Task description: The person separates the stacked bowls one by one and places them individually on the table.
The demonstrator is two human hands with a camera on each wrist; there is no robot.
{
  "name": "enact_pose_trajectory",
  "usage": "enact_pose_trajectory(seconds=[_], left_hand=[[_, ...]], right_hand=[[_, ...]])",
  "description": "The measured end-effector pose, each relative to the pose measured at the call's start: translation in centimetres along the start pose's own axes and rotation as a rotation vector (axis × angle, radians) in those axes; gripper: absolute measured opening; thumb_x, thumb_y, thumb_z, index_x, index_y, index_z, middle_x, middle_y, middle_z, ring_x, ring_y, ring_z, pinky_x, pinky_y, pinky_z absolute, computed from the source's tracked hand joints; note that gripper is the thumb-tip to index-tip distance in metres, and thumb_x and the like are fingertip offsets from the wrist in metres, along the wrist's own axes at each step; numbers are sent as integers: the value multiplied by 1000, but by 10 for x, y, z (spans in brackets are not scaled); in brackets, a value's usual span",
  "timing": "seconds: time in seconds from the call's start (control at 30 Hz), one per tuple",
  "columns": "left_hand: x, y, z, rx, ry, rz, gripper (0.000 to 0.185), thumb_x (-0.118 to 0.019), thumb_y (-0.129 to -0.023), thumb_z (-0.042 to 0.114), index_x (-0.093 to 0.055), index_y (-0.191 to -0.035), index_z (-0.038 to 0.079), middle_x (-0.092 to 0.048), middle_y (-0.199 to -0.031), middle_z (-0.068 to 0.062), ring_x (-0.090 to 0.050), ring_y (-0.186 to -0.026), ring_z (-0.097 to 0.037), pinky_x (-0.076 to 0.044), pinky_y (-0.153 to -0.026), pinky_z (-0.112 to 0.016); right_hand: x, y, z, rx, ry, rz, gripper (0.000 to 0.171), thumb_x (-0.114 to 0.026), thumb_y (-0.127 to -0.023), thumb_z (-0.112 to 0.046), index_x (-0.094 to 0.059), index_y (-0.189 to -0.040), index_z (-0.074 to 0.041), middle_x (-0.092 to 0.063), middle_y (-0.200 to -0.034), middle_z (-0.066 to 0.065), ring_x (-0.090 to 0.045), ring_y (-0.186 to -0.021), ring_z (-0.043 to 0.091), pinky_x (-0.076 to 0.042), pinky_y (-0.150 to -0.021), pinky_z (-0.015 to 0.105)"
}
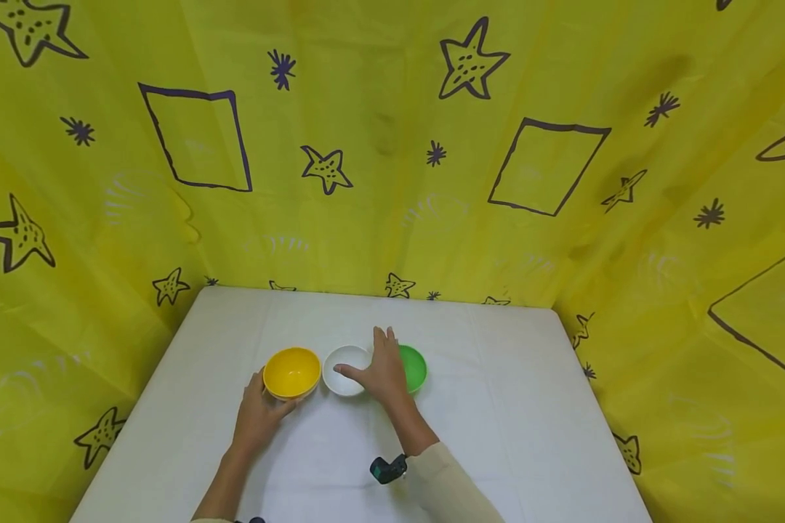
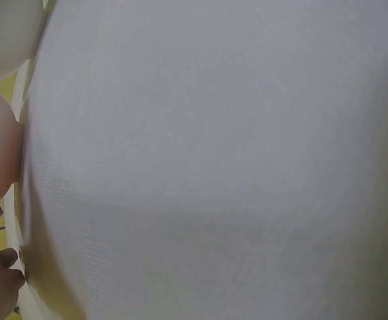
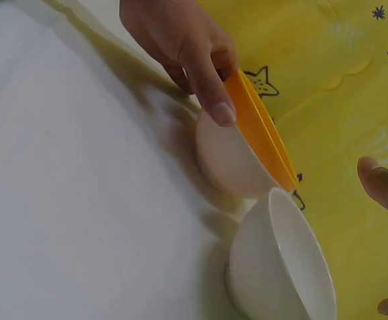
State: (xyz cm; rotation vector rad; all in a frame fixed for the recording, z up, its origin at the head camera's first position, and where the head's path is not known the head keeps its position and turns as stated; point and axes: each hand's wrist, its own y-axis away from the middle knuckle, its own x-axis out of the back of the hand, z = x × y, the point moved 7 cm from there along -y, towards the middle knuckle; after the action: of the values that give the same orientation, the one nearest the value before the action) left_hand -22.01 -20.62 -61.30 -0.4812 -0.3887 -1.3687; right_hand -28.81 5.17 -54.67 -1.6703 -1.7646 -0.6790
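Yellow bowl (image 1: 291, 372) sits leftmost in the row, gripped at its near rim by the left hand (image 1: 259, 412); the right hand (image 1: 381, 370) rests flat and open across the white bowl (image 1: 344, 368) and green bowl (image 1: 413, 367).

We seem to be in a makeshift recording booth rather than a lived-in room: a yellow sheet (image 1: 379, 145) drawn with stars and squares hangs close around the back and both side edges of a table (image 1: 497, 436) covered in plain white cloth.
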Motion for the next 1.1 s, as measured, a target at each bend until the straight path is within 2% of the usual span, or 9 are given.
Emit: enact_pose_trajectory(seconds=[0.27, 0.5, 0.63, 0.8, 1.0, 1.1], left_hand=[[-2, 2, -2, 18, 13, -12, 93, -90, -85, 17, -34, -157, -4, -44, -156, -27, -37, -145, -49, -26, -120, -68], [0, 3, -4, 17, -7, -4, 93, -90, -85, 17, -35, -156, -5, -45, -154, -27, -38, -144, -49, -29, -119, -67], [0, 3, -3, 18, 7, -13, 92, -90, -85, 18, -35, -157, -3, -46, -153, -26, -38, -144, -48, -28, -119, -67], [1, 4, -3, 3, -12, 7, 93, -91, -84, 24, -38, -155, -2, -49, -150, -24, -42, -140, -47, -32, -117, -68], [1, 2, -2, -13, -25, 12, 87, -88, -86, 15, -38, -155, -4, -48, -151, -26, -37, -145, -50, -27, -120, -67], [0, -1, -2, -14, -26, 0, 88, -88, -88, 18, -37, -156, -4, -46, -152, -26, -33, -148, -50, -23, -121, -67]], right_hand=[[-26, 2, -27, 63, 65, -49, 118, -85, -76, -67, -36, -160, 0, -38, -165, 21, -26, -156, 40, -34, -119, 61], [-41, 4, -46, 95, 89, -96, 121, -84, -75, -70, -36, -160, 1, -37, -165, 22, -28, -155, 42, -35, -119, 60], [-49, 4, -55, 110, 131, -124, 122, -83, -75, -72, -37, -160, 2, -38, -164, 21, -28, -155, 40, -35, -120, 57], [-61, 5, -64, 124, 176, -162, 119, -81, -76, -73, -39, -159, 2, -43, -162, 18, -30, -155, 37, -35, -121, 53], [-72, 5, -70, 160, 256, -171, 118, -79, -77, -76, -41, -158, 1, -47, -160, 15, -33, -154, 33, -34, -122, 46], [-75, 4, -72, 167, 274, -170, 116, -79, -77, -76, -42, -157, -1, -49, -158, 13, -34, -153, 32, -38, -120, 45]])
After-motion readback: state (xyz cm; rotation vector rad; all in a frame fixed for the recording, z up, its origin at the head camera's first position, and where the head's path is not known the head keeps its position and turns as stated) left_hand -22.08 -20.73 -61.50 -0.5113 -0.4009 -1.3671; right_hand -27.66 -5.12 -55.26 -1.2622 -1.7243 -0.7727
